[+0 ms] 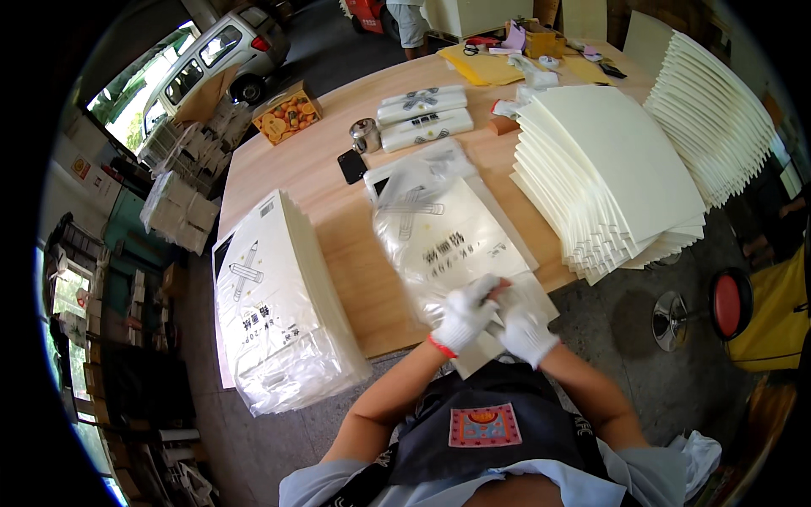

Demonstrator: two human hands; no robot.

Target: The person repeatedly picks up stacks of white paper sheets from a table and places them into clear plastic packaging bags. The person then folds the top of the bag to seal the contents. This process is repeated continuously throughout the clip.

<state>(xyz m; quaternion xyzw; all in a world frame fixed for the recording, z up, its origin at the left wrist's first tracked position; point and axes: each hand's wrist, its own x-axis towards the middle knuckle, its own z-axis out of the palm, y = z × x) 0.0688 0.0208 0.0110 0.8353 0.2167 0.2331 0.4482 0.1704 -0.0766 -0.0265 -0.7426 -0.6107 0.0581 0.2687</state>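
A clear plastic bag printed with a pencil drawing lies at the table's near middle around white paper. A corner of the paper sticks out toward me past the bag's near end. My left hand, in a white knit glove with a red cuff, is closed on the bag near that end. Close beside it, my right hand, gloved too, has its fingers curled at the same end. The fingertips bunch together and partly hide what they pinch. More white sheets lie under the bag on its right.
On the left stands a stack of bagged paper packs. Tall fanned stacks of white paper fill the right. Farther back are rolled plastic bags, a phone, a metal canister and a fruit box. A stool stands at right.
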